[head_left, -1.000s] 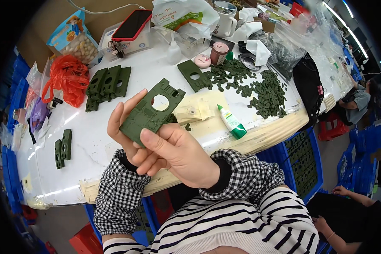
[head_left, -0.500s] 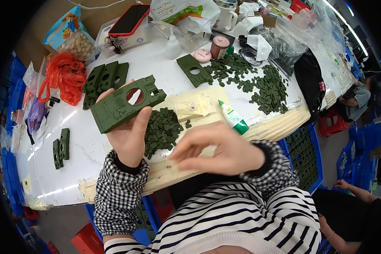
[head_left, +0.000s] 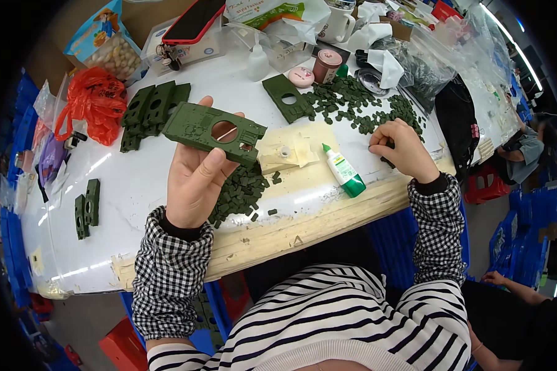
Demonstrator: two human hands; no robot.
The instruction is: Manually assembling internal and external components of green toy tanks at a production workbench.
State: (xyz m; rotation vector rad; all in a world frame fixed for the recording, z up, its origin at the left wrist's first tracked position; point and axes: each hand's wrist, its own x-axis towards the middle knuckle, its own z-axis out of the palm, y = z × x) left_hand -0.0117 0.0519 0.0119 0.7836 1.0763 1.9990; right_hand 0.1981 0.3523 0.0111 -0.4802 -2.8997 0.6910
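My left hand (head_left: 195, 185) is closed around a dark green plastic tank hull (head_left: 192, 128) and holds it up above the table. The hull is slightly tilted, with a round hole toward its right end. Over on the right, my right hand (head_left: 407, 148) has its fingers curled together at the near edge of a heap of small green plastic pieces (head_left: 402, 110). What its fingertips hold, if anything, is hidden. Another heap of such pieces (head_left: 238, 196) lies beneath the hull. A white glue bottle with a green cap (head_left: 342, 170) lies between my hands.
More green hulls (head_left: 158, 105) are stacked at the left, and one hull (head_left: 284, 99) lies farther back. Two narrow green parts (head_left: 90, 204) sit at far left. Behind are a red bag (head_left: 93, 105), a phone (head_left: 195, 20) and a white dropper bottle (head_left: 257, 62). A black bag (head_left: 457, 117) is right.
My right hand has swung from the front middle of the table out to the right-hand heap. My left hand has shifted right with the hull, which has turned somewhat.
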